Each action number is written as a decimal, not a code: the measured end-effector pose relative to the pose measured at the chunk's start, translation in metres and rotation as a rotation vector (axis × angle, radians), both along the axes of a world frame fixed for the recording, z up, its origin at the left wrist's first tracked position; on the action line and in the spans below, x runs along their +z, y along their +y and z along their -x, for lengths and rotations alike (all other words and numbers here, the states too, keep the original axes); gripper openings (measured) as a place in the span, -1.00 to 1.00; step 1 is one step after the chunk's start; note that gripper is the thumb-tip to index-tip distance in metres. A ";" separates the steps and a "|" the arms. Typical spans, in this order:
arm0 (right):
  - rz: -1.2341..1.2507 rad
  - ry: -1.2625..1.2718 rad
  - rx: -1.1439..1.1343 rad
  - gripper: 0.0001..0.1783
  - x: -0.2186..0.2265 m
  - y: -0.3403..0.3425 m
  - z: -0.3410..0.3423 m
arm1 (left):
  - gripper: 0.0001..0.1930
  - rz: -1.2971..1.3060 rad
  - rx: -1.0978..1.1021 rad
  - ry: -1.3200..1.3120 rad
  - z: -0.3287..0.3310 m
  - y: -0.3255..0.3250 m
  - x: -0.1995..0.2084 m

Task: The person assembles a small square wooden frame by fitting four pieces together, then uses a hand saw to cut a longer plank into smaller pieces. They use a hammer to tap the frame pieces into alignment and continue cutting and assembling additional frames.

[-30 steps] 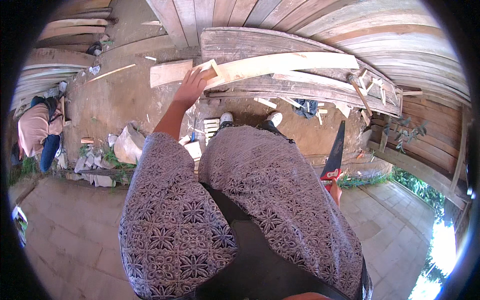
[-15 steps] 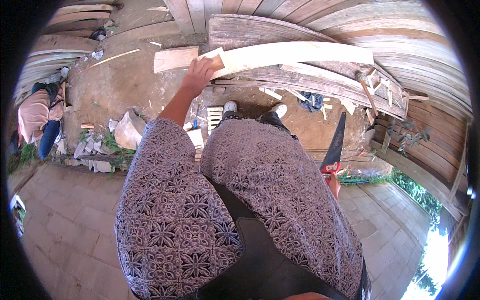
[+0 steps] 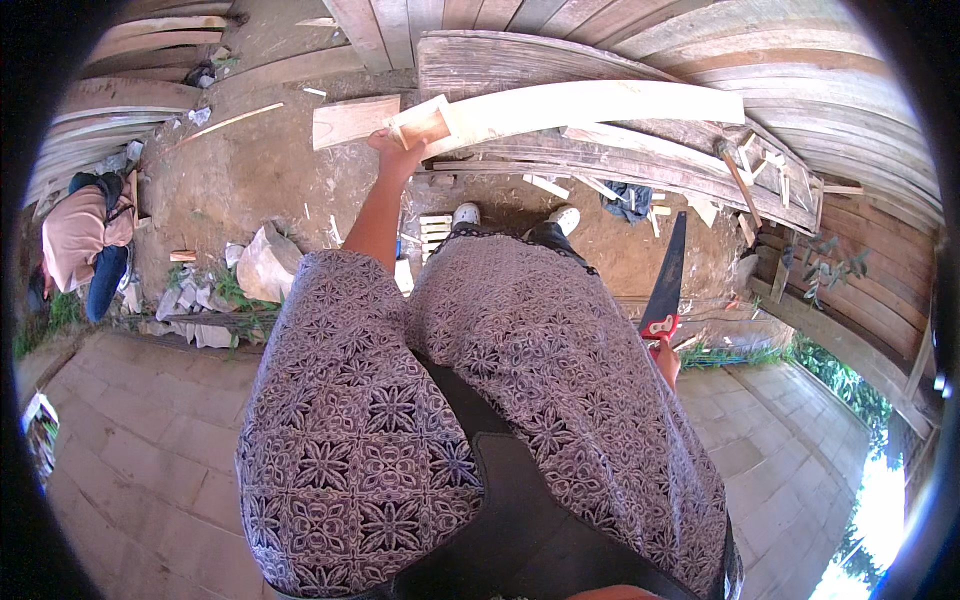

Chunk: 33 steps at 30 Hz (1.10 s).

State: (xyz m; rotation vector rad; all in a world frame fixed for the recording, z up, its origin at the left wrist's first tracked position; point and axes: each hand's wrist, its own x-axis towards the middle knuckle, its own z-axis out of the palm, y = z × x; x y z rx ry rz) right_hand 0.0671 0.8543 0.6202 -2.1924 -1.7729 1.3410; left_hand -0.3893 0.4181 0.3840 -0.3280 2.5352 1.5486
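Note:
A long pale board lies across the wooden bench, lit brightly. On its left end rests a short piece of wood, slightly askew. My left hand is at the near left edge of this short piece, fingers curled against it; part of the grip is hidden. Low at my right side, my right hand is closed around the red handle of a handsaw. The saw's dark blade points away from me, apart from the board.
A hammer lies among wood offcuts at the right of the bench. Another board end sticks out left. A person bends at far left, near broken stones. Stacked planks line the right side.
My left hand has slid off the top of the short piece to its near left edge, uncovering it. My right hand still holds the handsaw low at the right.

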 end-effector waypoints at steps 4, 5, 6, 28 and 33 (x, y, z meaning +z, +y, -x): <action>0.009 0.013 -0.012 -0.57 -0.004 -0.001 -0.004 | -0.19 -0.229 0.066 -0.233 0.006 0.006 -0.006; 0.008 0.017 -0.019 -0.58 -0.005 -0.002 -0.004 | -0.20 -0.285 0.055 -0.316 0.009 0.005 0.000; 0.007 0.019 -0.028 -0.58 -0.005 -0.005 -0.006 | -0.22 -0.369 -0.016 -0.445 0.014 0.000 0.007; 0.021 0.086 -0.087 -0.66 0.002 -0.027 -0.008 | -0.46 -0.102 0.066 -0.305 0.011 0.008 0.045; 0.030 0.121 -0.066 -0.67 0.005 -0.029 0.003 | -0.36 -0.223 0.040 -0.344 0.010 -0.026 0.007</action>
